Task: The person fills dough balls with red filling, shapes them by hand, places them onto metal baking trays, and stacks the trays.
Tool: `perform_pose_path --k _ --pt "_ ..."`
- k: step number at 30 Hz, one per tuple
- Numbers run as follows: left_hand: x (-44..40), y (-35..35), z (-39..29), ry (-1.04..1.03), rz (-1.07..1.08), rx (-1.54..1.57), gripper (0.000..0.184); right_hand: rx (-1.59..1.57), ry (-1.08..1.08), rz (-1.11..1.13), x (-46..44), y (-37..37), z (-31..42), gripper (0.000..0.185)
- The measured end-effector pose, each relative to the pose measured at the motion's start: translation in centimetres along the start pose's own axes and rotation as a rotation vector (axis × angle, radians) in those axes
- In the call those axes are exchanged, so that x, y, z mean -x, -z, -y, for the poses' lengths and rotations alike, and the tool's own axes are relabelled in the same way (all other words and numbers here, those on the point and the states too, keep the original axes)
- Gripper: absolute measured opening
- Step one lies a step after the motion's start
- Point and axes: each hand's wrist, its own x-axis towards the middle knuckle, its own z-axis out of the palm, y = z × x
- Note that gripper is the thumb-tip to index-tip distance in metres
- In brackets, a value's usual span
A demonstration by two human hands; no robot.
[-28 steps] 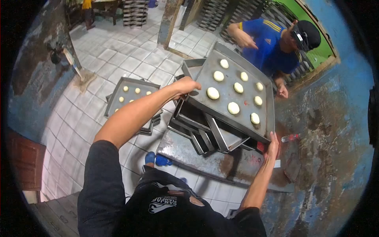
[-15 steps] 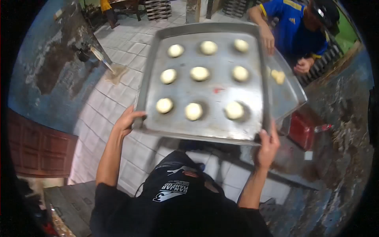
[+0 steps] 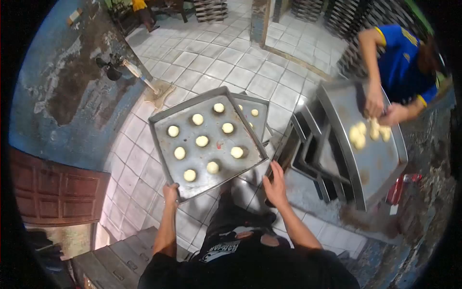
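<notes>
A square metal tray (image 3: pixel 211 181) carries several round pale dough balls (image 3: pixel 201 141) in rows. It overlaps another tray (image 3: pixel 260 105) of dough balls lower down, and whether the two touch is hard to tell. My left hand (image 3: pixel 171 193) grips the near left corner of the upper tray. Beside its right corner is my right hand (image 3: pixel 276 185), with its fingers spread and nothing held in them.
On the right, a co-worker (image 3: pixel 402 62) handles dough clumps (image 3: pixel 358 135) in a tray (image 3: pixel 347 153) on stacked empty trays (image 3: pixel 313 149). A red object (image 3: pixel 394 191) lies by the wall. A wooden chest (image 3: pixel 120 257) stands at lower left.
The carried tray has moved left and down, away from the stacked trays, over the lower tray. My right hand has let go of its corner. The co-worker's hands have moved into the dough.
</notes>
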Motion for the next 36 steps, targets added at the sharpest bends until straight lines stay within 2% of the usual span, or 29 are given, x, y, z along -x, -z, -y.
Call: perform_pose_path --k 2,3,4,5,6,8,9,11,12,13,14,15,17,19,20,21,22,23,25,26,28,31,32,34,35,36 --pt "-4.8 -4.5 -0.1 0.028 0.060 0.117 0.045 0.091 -0.022 0.042 -0.7 -2.9 -0.5 0.058" --pt "-7.2 -6.7 0.5 -0.087 0.118 0.119 0.045 0.114 -0.051 0.072 -0.9 -3.9 -0.8 0.058" --pt "-10.3 -8.4 1.6 0.094 0.165 0.132 0.045 0.130 -0.073 0.125 -1.4 -5.3 -1.0 0.059" --pt "-13.4 -11.2 3.9 -0.008 0.105 0.195 0.044 0.150 -0.102 0.169 -1.9 -6.6 -0.9 0.056" --pt "-15.9 -13.3 5.0 0.041 0.112 0.197 0.043 0.145 -0.112 0.222 -2.9 -7.8 -0.7 0.054" --pt "-16.7 -17.1 1.4 0.142 0.113 0.017 0.043 0.133 -0.134 0.273 -4.8 -10.1 -0.6 0.048" --pt "-17.8 -19.1 2.1 0.179 0.115 0.022 0.043 0.156 -0.152 0.298 -5.9 -11.1 -1.3 0.048" --pt "-19.9 -22.5 4.3 0.114 0.120 -0.002 0.038 0.151 -0.186 0.386 -8.3 -13.1 -3.1 0.048" --pt "-21.3 -24.5 7.9 0.107 0.100 0.022 0.036 0.169 -0.176 0.370 -10.1 -14.3 -3.4 0.039" --pt "-22.8 -26.2 11.0 0.097 0.075 0.045 0.035 0.176 -0.181 0.402 -12.4 -15.6 -3.1 0.039" --pt "-23.0 -26.6 11.6 0.240 0.157 -0.021 0.039 0.089 -0.338 0.449 -14.4 -16.9 -3.0 0.035" --pt "-21.7 -25.9 8.3 0.250 0.212 -0.088 0.059 0.003 -0.496 0.486 -16.6 -18.3 -3.5 0.032" --pt "-21.9 -25.5 12.6 0.069 0.226 0.001 0.075 0.032 -0.288 0.460 -21.9 -22.0 -6.5 0.031" --pt "-20.7 -22.5 13.1 -0.079 0.190 -0.112 0.084 0.011 -0.284 0.475 -28.0 -27.0 -7.9 0.032" --pt "-19.9 -20.3 12.4 0.094 0.260 0.024 0.082 0.130 -0.235 0.545 -31.2 -29.5 -8.3 0.033" --pt "-19.6 -18.4 13.9 0.143 0.273 0.080 0.079 0.250 -0.177 0.610 -34.4 -32.3 -8.8 0.033" --pt "-19.3 -15.9 15.9 0.188 0.285 0.141 0.077 0.163 0.000 0.528 -36.5 -35.7 -9.9 0.033" --pt "-18.8 -13.0 18.5 0.224 0.271 0.036 0.078 0.074 0.176 0.439 -38.1 -39.1 -11.2 0.033" --pt "-16.5 -6.9 23.2 0.295 0.203 -0.094 0.077 0.128 0.427 0.417 -40.6 -45.2 -14.4 0.035" --pt "-14.6 -3.9 25.0 0.330 0.150 -0.119 0.075 0.128 0.422 0.414 -41.5 -47.8 -16.1 0.035" --pt "-10.6 1.9 27.9 0.520 0.062 -0.181 0.076 0.273 0.661 0.443 -42.8 -52.2 -18.7 0.042" --pt "-3.9 9.2 34.7 0.569 -0.009 -0.344 0.070 0.400 0.662 0.413 -43.1 -55.3 -18.8 0.049" --pt "-3.6 9.5 34.3 0.573 0.015 -0.354 0.070 0.417 0.641 0.410 -43.1 -55.3 -18.4 0.049" --pt "-1.6 9.6 31.7 0.697 0.012 -0.167 0.065 0.583 0.664 0.545 -42.9 -54.1 -17.2 0.057" --pt "-1.9 9.0 31.8 0.696 0.034 -0.172 0.065 0.600 0.649 0.538 -42.8 -53.6 -17.1 0.057" --pt "-3.5 7.6 32.4 0.661 0.083 -0.217 0.063 0.553 0.583 0.636 -43.6 -53.2 -16.5 0.060"
